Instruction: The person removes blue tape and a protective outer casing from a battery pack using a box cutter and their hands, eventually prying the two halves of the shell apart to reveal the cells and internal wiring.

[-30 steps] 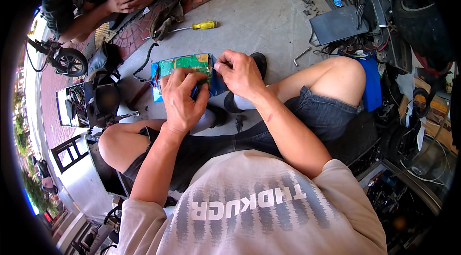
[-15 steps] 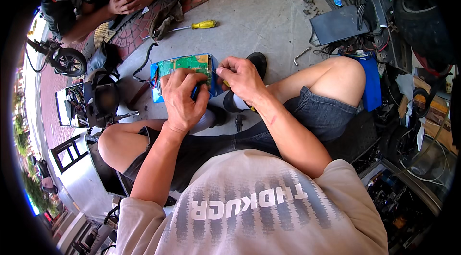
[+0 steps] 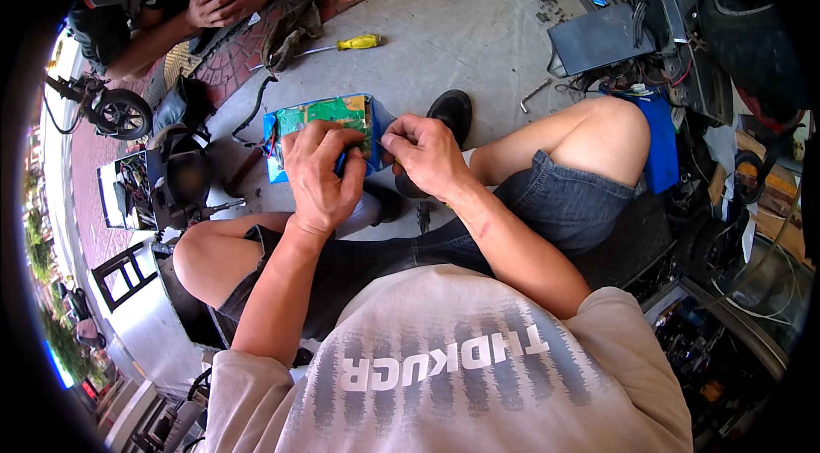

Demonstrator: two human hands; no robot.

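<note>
A blue-wrapped battery pack with a green circuit board on top lies in front of me, between my legs. My left hand is closed over its near side, fingers curled and pressing on the board's near edge. At the pack's right end, my right hand is closed in a pinch next to the blue wrap. A bit of yellow shows under the right fingers, but what they hold is hidden. Thin wires come out at the pack's left end.
A yellow-handled screwdriver and a hex key lie on the concrete. A grey flat case and a blue pack lie at right. Another person's hand rests at upper left, above a small wheel.
My right hand has shifted slightly left and nearer to me, still pinched at the pack's right end. My left hand keeps its hold. The whole view has shifted a little.
</note>
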